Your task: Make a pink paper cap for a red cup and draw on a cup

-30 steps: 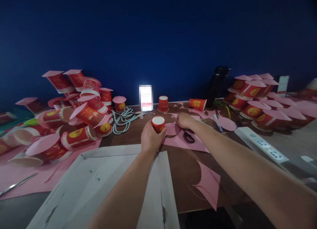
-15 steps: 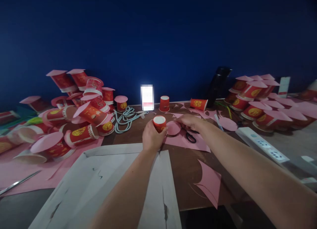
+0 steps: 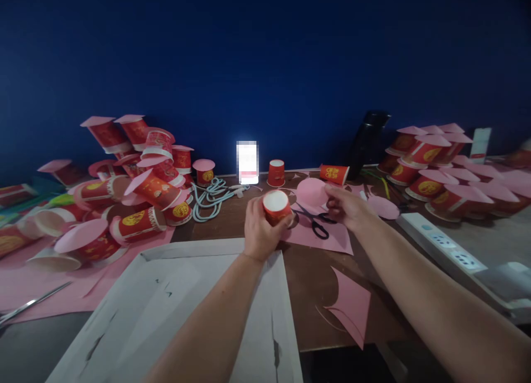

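Observation:
My left hand is wrapped round a red paper cup, its white end facing up and tilted toward me. To the right, my right hand pinches the edge of a pink paper disc, held up off the table. Below the disc, black-handled scissors lie on a pink paper sheet. Another red paper cup stands by the wall, white end up. A further red cup lies on its side behind my right hand.
Red cups with pink discs are piled at left and stacked at right. A coiled cable, lit phone, black bottle and power strip surround the work spot. A white board lies in front, beside a pink scrap.
My right hand has lifted the pink disc off the table and moved right. The cup in my left hand has risen slightly, shifted right and tipped toward me.

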### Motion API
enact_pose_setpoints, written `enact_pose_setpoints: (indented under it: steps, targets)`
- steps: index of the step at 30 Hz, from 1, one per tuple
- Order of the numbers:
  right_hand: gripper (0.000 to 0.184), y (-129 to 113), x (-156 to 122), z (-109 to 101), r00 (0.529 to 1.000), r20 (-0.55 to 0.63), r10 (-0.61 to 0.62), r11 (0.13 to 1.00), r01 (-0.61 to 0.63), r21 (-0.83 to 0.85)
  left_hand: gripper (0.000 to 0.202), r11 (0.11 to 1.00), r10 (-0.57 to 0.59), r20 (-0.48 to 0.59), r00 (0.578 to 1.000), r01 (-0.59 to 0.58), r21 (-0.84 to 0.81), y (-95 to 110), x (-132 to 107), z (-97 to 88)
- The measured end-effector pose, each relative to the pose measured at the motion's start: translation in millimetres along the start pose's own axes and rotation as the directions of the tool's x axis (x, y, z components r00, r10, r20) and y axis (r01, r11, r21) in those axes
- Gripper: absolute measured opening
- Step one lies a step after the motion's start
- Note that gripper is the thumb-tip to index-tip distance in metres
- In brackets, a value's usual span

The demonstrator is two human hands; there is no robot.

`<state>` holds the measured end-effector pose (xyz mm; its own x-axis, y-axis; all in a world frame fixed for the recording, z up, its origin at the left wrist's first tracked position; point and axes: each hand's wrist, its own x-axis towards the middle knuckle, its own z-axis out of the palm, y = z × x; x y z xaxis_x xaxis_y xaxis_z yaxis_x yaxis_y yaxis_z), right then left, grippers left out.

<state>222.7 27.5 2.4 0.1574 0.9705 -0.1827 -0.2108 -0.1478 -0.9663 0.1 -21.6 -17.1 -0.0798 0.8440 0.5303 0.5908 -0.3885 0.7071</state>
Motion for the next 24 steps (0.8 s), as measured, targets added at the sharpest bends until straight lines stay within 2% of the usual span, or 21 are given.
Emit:
enact_pose_setpoints:
  steps: [3, 4, 6, 9, 12, 15, 17, 20, 24]
  targets:
    - [0.022, -0.5, -12.6, -11.2, 1.000, -0.015, 0.013, 0.984, -0.010, 0.177, 0.065, 0.995, 0.074, 0.223, 0.972, -0.056, -0.085, 9.7, -9.7, 4.5]
    - [0.022, 0.0, -16.8, -13.1, 1.000, -0.012, 0.018, 0.979, -0.015, 0.204, 0.066, 0.993, 0.081, 0.268, 0.960, -0.055, -0.103, 11.4, -12.1, 6.4]
    - [0.020, 1.5, -24.6, -14.7, 1.000, 0.014, 0.012, 0.971, -0.015, 0.239, 0.067, 0.992, 0.082, 0.323, 0.943, -0.048, -0.114, 12.5, -14.7, 9.7]
    - [0.017, 3.6, -34.2, -13.7, 0.994, 0.112, 0.000, 0.976, -0.025, 0.217, 0.066, 0.997, 0.053, 0.359, 0.932, -0.029, -0.071, 11.0, -14.6, 12.3]
    - [0.017, 3.6, -40.7, -11.9, 0.975, 0.218, 0.033, 0.971, -0.082, 0.223, 0.068, 0.998, 0.038, 0.372, 0.927, -0.018, -0.056, 10.1, -13.5, 11.8]
    - [0.021, 2.1, -46.3, -9.4, 0.952, 0.294, 0.079, 0.952, -0.159, 0.261, 0.077, 0.991, 0.043, 0.329, 0.943, 0.003, -0.137, 11.3, -13.0, 8.3]
    - [0.024, 1.0, -50.6, -6.4, 0.942, 0.321, 0.102, 0.949, -0.189, 0.254, 0.068, 0.981, 0.008, 0.251, 0.968, 0.041, -0.192, 12.9, -12.0, 4.7]
    - [0.024, 0.7, -57.3, -0.9, 0.924, 0.365, 0.116, 0.961, -0.197, 0.193, 0.037, 0.971, -0.057, 0.150, 0.987, 0.090, -0.221, 15.4, -9.1, -0.2]
    - [0.025, 4.0, -60.7, 2.9, 0.909, 0.402, 0.114, 0.979, -0.171, 0.108, 0.040, 0.945, -0.176, 0.161, 0.971, 0.213, -0.250, 18.0, -5.6, -2.2]
